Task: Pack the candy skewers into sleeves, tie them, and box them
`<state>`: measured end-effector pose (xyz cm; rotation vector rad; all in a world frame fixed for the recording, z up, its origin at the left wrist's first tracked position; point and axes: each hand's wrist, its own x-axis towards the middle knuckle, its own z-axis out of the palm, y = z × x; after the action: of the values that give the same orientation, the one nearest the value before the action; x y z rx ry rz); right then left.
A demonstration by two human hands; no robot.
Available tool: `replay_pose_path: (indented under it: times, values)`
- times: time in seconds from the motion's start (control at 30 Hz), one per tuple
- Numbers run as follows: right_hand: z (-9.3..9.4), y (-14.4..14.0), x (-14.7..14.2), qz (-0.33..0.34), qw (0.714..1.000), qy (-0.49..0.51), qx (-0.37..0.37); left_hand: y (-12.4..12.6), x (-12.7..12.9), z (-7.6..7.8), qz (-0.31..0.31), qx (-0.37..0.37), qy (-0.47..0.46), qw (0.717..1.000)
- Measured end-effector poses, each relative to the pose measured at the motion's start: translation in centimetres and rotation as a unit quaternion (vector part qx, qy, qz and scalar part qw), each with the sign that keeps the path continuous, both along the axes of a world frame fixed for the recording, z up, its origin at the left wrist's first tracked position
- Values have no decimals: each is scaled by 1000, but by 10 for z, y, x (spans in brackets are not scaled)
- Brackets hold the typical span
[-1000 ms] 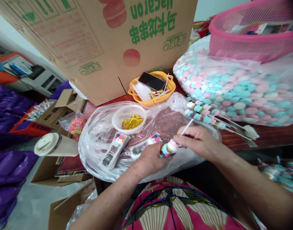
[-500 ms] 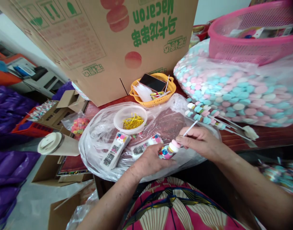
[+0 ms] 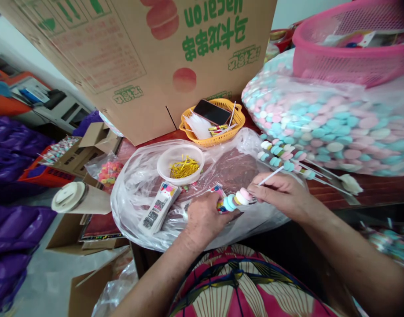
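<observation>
My right hand (image 3: 280,194) pinches a white stick threaded with blue, white and pink candy discs, the candy skewer (image 3: 236,200). My left hand (image 3: 203,218) is closed around the skewer's lower end together with a small printed wrapper (image 3: 219,190). Both hands work over a crumpled clear plastic sheet (image 3: 136,189). A stack of printed wrappers (image 3: 159,208) lies just left of my left hand. Behind it stands a white bowl (image 3: 180,165) of yellow twist ties.
Finished skewers (image 3: 288,160) lie to the right beside a large clear bag of pastel candies (image 3: 324,127) under a pink basket (image 3: 350,48). A yellow basket (image 3: 212,127) holds a phone. A big cardboard box (image 3: 139,57) stands behind. A paper cup (image 3: 79,198) lies at left.
My left hand has lifted a wrapper from the sheet up to the skewer's end. The skewer has tilted flatter, with its candies sliding slightly right. My right hand stays nearly in place.
</observation>
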<state>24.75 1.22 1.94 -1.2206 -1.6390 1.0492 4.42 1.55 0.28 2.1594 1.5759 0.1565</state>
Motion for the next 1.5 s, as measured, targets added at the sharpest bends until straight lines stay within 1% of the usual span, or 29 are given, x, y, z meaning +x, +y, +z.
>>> replay_pose_path:
  times: [0.1, 0.17, 0.27, 0.3, 0.4, 0.47, 0.5, 0.53, 0.6, 0.63, 0.7, 0.8, 0.83, 0.87, 0.9, 0.93, 1.03, 1.07, 1.1, 1.13, 1.17, 1.2, 1.27, 1.3, 1.33, 1.37, 1.4, 1.43, 1.5]
  values:
    - [-5, -4, -6, -6, 1000, -1, 9, 1, 4, -6, -19, 41, 24, 999]
    - [-7, -9, -10, -9, 999, -22, 25, 3, 5, -9, -7, 36, 20, 999]
    - [-7, -15, -13, -47, 995, -59, 61, 5, 6, -8, 18, -8, -3, 1000]
    - [-7, -16, -15, -50, 995, -61, 66, 5, 8, -7, 14, -30, -20, 999]
    - [-7, -14, -18, -20, 998, -23, 46, 6, 13, 0, -40, -103, -107, 988]
    - [-9, -10, -17, 1, 1000, 15, 15, 8, 15, 4, -66, -147, -194, 968]
    - [-10, -8, -16, 8, 1000, 28, 0, 10, 15, 7, -77, -172, -239, 953]
    - [-11, -6, -14, 13, 999, 35, -12, 13, 13, 8, -86, -202, -282, 934]
    - [-12, -3, -9, 14, 999, 42, -20, 20, 6, 11, -107, -283, -350, 886]
    - [-12, -2, -7, 8, 999, 48, -14, 25, 2, 11, -118, -325, -366, 864]
    - [-11, -2, -3, -1, 998, 60, -1, 32, -5, 11, -136, -396, -359, 834]
    - [-9, -5, -2, 44, 997, 65, -5, 34, -6, 9, -154, -480, -331, 798]
    - [-8, -6, -3, 60, 996, 65, -7, 32, -4, 8, -154, -501, -330, 785]
    - [-7, -7, -4, 71, 995, 65, -6, 29, -1, 8, -153, -511, -328, 780]
    - [-6, -8, -6, 79, 995, 62, -1, 26, 3, 8, -149, -509, -319, 785]
    - [-5, -8, -7, 84, 995, 55, 6, 22, 6, 8, -145, -492, -303, 803]
    - [-5, -8, -8, 94, 995, 32, 22, 17, 14, 9, -142, -379, -249, 880]
    - [-5, -7, -7, 92, 995, 31, 24, 17, 14, 9, -143, -341, -243, 897]
    - [-6, -6, -6, 87, 995, 33, 25, 19, 12, 9, -147, -311, -244, 907]
    - [-6, -6, -4, 78, 996, 37, 25, 22, 10, 9, -152, -295, -255, 908]
    - [-6, -5, -1, 68, 997, 40, 26, 26, 6, 8, -158, -299, -274, 900]
    - [-5, -5, 2, 58, 997, 41, 26, 31, 2, 8, -166, -320, -296, 885]
    - [-3, -6, 9, 49, 998, 37, 27, 37, -8, 6, -192, -386, -316, 845]
    - [-1, -6, 12, 51, 998, 34, 29, 39, -12, 6, -203, -422, -309, 828]
    - [0, -7, 14, 56, 997, 31, 33, 39, -15, 6, -211, -451, -292, 817]
    - [2, -7, 17, 62, 997, 27, 38, 38, -17, 6, -211, -463, -271, 817]
    - [4, -8, 18, 64, 997, 22, 45, 36, -18, 7, -205, -455, -252, 829]
    - [5, -9, 20, 60, 997, 18, 52, 33, -18, 9, -193, -428, -239, 850]
    - [7, -10, 21, 32, 997, 12, 64, 27, -17, 12, -165, -328, -219, 904]
